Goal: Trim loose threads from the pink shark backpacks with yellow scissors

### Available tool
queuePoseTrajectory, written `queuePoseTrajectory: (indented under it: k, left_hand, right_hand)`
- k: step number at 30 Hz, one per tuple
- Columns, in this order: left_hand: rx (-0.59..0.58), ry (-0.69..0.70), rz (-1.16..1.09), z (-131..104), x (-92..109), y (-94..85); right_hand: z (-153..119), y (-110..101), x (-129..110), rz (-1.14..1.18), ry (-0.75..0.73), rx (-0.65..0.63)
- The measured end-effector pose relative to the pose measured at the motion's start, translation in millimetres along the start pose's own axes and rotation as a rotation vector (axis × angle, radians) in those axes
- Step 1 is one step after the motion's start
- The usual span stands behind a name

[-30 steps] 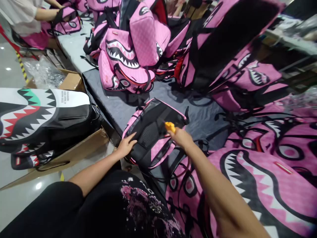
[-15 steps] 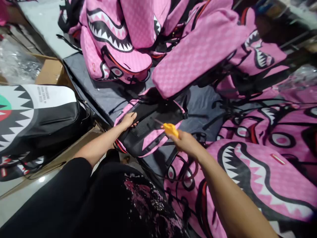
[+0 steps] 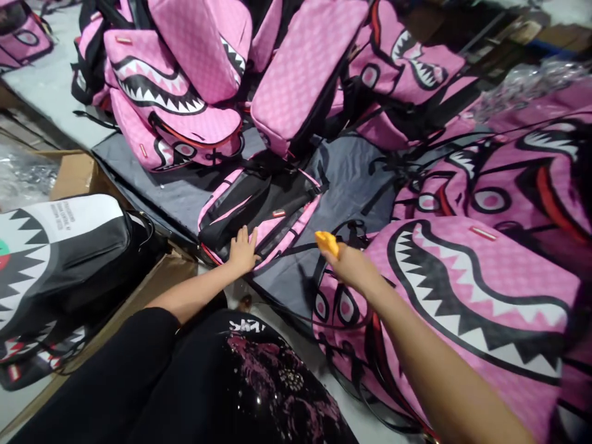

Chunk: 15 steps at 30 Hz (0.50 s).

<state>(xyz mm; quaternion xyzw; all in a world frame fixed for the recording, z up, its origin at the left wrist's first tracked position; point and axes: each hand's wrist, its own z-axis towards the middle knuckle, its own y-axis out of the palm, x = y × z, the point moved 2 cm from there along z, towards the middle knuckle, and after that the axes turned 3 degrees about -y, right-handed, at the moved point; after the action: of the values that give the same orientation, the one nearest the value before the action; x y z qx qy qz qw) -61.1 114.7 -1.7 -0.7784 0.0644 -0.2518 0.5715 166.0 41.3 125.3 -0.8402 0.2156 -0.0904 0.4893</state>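
A pink and black backpack [image 3: 277,214] lies with its strap side up on grey fabric. My left hand [image 3: 243,251] rests on its near edge, fingers spread, gripping nothing. To the right of the backpack, my right hand [image 3: 346,262] is closed round a yellow-orange tool [image 3: 326,242], held above the grey fabric [image 3: 361,179]. The tool's tip cannot be made out.
Pink shark-mouth backpacks are piled beyond [image 3: 176,92] and at the right [image 3: 499,271]. At the left, a black and white shark bag [image 3: 87,246] lies beside a cardboard box [image 3: 76,176]. Clear plastic wrap [image 3: 23,176] is at the far left.
My left hand has moved from the backpack's left inner side to its near edge and lies flat. The straps now cover its back panel. My right hand has drawn away from the backpack with the tool.
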Motion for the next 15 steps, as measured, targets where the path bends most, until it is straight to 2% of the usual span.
queuePoseTrajectory:
  k: [2, 4, 7, 8, 9, 10, 11, 13, 15]
  left_hand:
    - [-0.008, -0.094, -0.186, 5, -6, 3.9]
    - [-0.102, -0.121, -0.567, 12, -12, -0.1]
    - [-0.393, -0.295, -1.235, 13, -14, -5.5]
    - [-0.463, -0.38, -1.372, 10, -11, -4.9]
    - [-0.48, -0.452, -1.434, 6, -6, -3.0]
    - [-0.442, -0.487, -1.417, 2, 0, 0.1]
    - [-0.352, -0.481, -1.325, -3, 7, 3.9]
    - [-0.104, -0.357, -0.985, -13, 25, 12.1]
    - [0.064, -0.18, -0.603, -20, 45, 20.9]
  right_hand:
    - [-16, 9, 2, 0.138, -0.066, -0.141]
    - [-25, 9, 12, 0.298, -0.054, -0.185]
    - [-19, -4, 33, 0.405, 0.062, 0.042]
    - [-15, -7, 37, 0.405, 0.078, 0.11]
    - [-11, -8, 37, 0.386, 0.066, 0.13]
    - [-9, -7, 35, 0.344, 0.026, 0.103]
    - [-8, -5, 30, 0.278, -0.036, 0.038]
    - [-12, -1, 20, 0.103, -0.119, -0.076]
    - [-19, -5, 15, -0.038, -0.067, -0.041]
